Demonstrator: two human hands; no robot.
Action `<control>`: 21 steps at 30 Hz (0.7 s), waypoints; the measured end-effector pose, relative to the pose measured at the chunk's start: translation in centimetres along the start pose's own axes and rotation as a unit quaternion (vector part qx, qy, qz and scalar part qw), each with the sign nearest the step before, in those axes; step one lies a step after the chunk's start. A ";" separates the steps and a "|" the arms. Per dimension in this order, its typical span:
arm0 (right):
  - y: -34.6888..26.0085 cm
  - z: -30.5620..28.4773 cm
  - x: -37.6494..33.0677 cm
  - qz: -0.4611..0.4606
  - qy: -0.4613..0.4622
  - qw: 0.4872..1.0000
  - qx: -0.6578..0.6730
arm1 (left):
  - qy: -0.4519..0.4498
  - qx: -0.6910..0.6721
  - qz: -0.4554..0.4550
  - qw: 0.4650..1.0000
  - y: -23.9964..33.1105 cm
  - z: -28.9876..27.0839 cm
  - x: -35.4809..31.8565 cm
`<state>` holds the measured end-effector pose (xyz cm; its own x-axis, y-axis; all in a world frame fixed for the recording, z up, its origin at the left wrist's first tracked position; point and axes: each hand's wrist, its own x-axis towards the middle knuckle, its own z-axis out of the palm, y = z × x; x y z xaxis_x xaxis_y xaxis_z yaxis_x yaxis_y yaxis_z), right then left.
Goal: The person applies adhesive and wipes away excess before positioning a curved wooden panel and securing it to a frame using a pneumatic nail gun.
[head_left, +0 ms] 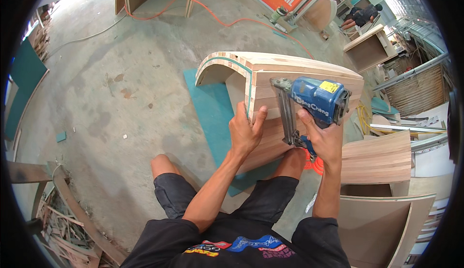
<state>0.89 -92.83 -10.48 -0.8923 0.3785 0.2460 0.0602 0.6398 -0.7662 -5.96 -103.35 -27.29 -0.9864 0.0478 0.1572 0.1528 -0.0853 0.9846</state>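
A curved wooden piece built of narrow strips (299,65) stands on a teal board (212,103) in front of me. Its near-left end shows an arched edge with a thin teal line in it. My left hand (247,130) grips that edge, fingers wrapped behind it and thumb on the strip face. In my right hand (325,140) is a blue nail gun (316,99), held by its handle. The gun's nose points left, close to the strips near the upper edge; whether it touches them I cannot tell. Its long magazine slants down across the piece.
An orange hose (222,21) runs over the concrete floor (125,94). Right of me are another curved slatted panel (377,159) and an open wooden box (382,229). Wood scraps (67,234) lie at lower left. A person (360,16) bends over at the far right.
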 end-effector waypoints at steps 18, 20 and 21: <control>-0.2 -0.3 -0.1 -0.011 -0.012 1.000 0.018 | 0.002 0.028 0.016 0.999 -0.2 0.3 0.0; -0.1 -0.1 -0.1 -0.013 -0.010 1.000 0.021 | -0.005 0.048 0.011 0.999 -0.3 0.2 -0.1; 0.0 0.0 -0.1 -0.011 -0.008 0.999 0.029 | 0.000 0.038 0.014 0.999 -0.3 0.2 -0.1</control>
<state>1.00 -92.88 -10.54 -0.8998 0.3541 0.2550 0.0140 0.6075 -0.7942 -5.88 -103.10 -27.61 -0.9819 0.0460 0.1839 0.1836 -0.0111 0.9829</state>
